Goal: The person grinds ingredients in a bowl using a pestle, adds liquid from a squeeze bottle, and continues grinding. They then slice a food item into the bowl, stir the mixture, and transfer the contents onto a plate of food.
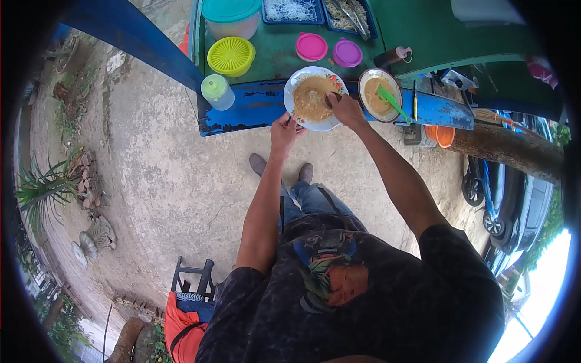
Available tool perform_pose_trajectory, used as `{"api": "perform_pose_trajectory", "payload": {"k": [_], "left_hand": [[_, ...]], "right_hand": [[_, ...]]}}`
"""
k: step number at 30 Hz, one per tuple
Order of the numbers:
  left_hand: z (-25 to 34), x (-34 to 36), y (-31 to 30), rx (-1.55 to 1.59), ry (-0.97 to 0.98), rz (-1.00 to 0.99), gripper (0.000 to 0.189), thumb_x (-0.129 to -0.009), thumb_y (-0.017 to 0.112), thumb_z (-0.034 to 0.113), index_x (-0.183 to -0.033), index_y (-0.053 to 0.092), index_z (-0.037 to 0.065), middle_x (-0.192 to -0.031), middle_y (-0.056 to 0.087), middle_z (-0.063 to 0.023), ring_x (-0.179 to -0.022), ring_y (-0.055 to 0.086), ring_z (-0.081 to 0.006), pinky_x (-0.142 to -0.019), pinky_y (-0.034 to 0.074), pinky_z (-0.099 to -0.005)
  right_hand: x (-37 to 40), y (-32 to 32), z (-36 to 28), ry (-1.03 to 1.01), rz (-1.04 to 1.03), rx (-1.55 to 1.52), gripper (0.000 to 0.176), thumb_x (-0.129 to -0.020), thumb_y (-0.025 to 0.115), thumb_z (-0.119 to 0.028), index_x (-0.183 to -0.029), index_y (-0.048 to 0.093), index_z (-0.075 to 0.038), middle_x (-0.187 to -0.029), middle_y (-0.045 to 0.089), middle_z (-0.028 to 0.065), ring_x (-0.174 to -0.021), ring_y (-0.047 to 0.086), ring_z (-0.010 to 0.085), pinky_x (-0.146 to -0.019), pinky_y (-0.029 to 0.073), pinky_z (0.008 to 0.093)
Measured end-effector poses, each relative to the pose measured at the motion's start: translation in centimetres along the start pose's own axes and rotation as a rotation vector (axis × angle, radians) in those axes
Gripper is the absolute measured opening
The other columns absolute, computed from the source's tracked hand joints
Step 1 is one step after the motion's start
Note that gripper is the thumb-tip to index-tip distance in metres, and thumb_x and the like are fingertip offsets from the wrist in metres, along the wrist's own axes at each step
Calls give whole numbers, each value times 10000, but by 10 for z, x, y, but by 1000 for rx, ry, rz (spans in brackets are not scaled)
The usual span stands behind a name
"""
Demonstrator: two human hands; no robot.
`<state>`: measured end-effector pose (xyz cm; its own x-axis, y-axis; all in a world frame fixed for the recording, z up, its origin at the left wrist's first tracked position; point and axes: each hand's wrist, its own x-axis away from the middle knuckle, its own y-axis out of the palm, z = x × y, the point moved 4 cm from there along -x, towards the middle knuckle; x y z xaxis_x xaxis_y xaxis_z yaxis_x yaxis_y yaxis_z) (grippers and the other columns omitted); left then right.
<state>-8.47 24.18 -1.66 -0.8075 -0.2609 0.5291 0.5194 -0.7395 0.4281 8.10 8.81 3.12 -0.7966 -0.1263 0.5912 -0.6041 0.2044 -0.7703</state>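
Note:
A white plate (338,124) with red floral marks on its scalloped rim holds a light brown paste (308,100). My left hand (285,132) is closed on the plate's near-left edge. At the right side of the plate, my right hand (347,111) is wrapped round a dark, rounded pestle-like tool (331,99), its end against the paste. Most of the tool is hidden by my fingers. Just right of that hand stands a brown-rimmed bowl (362,91) of similar brown sauce, with a green spoon (390,101) leaning in it.
The green cart counter (272,63) carries a lime-lidded tub (231,55), a pale green-capped jar (216,92), pink (311,46) and purple (347,53) lidded tubs, a sauce bottle (393,56), and blue trays of noodles, one with tongs (354,19). A stool (193,279) stands behind left.

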Motion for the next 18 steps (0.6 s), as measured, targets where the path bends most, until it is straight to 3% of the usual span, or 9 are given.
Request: {"api": "perform_pose_trajectory", "payload": {"k": [3,4,7,9,11,15,18], "left_hand": [[-6,-7,-3,1,1,-11,269,-1092,553,128,-1303,666,4,-1059,737,-100,-871,737,-161,-816,658,-348],[-10,-6,-2,6,-6,-6,269,-1092,553,128,-1303,666,4,-1059,737,-100,-871,737,-161,-816,658,-348],[-5,-5,-4,31,-11,-3,273,-1092,557,138,-1304,660,0,-1061,738,-105,-863,739,-166,-808,659,-351],[-4,-5,-1,6,-46,31,275,-1091,571,177,-1296,658,16,-1137,728,-112,-940,739,-192,-859,649,-360],[-9,-3,-5,4,-63,2,276,-1093,568,181,-1295,659,17,-1135,728,-108,-939,738,-191,-853,650,-358],[-3,-4,-2,33,-59,7,279,-1095,564,188,-1297,661,21,-1120,727,-99,-936,739,-192,-845,650,-356],[-2,-5,-3,15,-80,-31,280,-1093,569,187,-1300,661,22,-1112,725,-98,-936,738,-194,-851,650,-360]], "right_hand": [[1,-11,-39,9,91,89,746,-1010,484,-634,-1368,556,17,-1243,694,290,-1194,675,434,-1003,530,549],[4,-1,-50,-104,145,147,749,-1011,493,-641,-1366,555,15,-1209,709,281,-1139,699,440,-963,546,561],[41,8,-39,-275,-14,336,721,-1015,507,-632,-1329,565,14,-1164,721,276,-1075,719,447,-917,567,568],[24,-1,-43,-274,16,369,685,-1022,512,-619,-1296,565,6,-1102,733,275,-1014,737,440,-850,591,551],[4,-1,-53,-250,200,318,673,-1026,503,-622,-1299,551,-8,-1043,743,268,-965,751,429,-808,601,540],[46,3,-33,-351,52,391,634,-1036,503,-596,-1254,568,-5,-966,751,257,-923,757,425,-771,610,535],[16,-3,-56,-284,105,351,630,-1030,511,-598,-1224,567,-1,-969,746,263,-930,753,437,-776,604,552]]}}
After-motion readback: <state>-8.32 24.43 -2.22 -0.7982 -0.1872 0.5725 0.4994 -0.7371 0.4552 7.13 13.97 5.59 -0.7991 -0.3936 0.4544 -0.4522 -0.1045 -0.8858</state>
